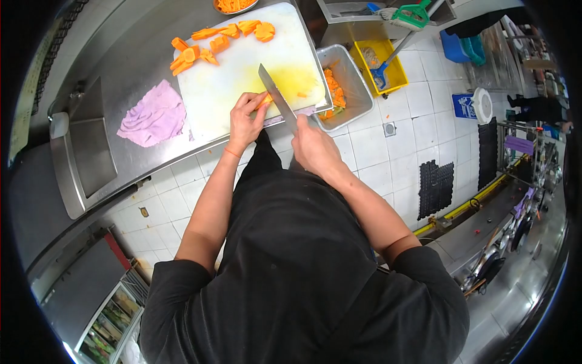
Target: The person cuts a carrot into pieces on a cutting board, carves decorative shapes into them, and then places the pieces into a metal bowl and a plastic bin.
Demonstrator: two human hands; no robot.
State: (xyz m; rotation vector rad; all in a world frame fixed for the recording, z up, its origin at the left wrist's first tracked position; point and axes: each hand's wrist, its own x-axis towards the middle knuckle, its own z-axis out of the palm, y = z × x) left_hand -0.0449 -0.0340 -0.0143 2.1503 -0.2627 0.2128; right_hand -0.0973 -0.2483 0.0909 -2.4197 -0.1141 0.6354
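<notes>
My right hand [315, 145] is closed round the handle of a large knife [277, 97], whose blade points up and to the left over the white cutting board [212, 115]. Just left of the blade, my left hand [247, 119] pinches a small orange carrot piece [265, 101] near the board's front edge. Cut carrot pieces [219, 43] lie along the board's far side, some of them at its upper left corner. A yellow stain spreads over the board around the blade. A pink cloth [155, 115] lies crumpled on the steel counter, left of the board.
A grey bin [359, 97] with orange scraps stands against the board's right side. Beyond it is a yellow bucket [397, 76] with brushes. A bowl of shredded carrot [235, 6] sits at the back. On the left is a sink [91, 151].
</notes>
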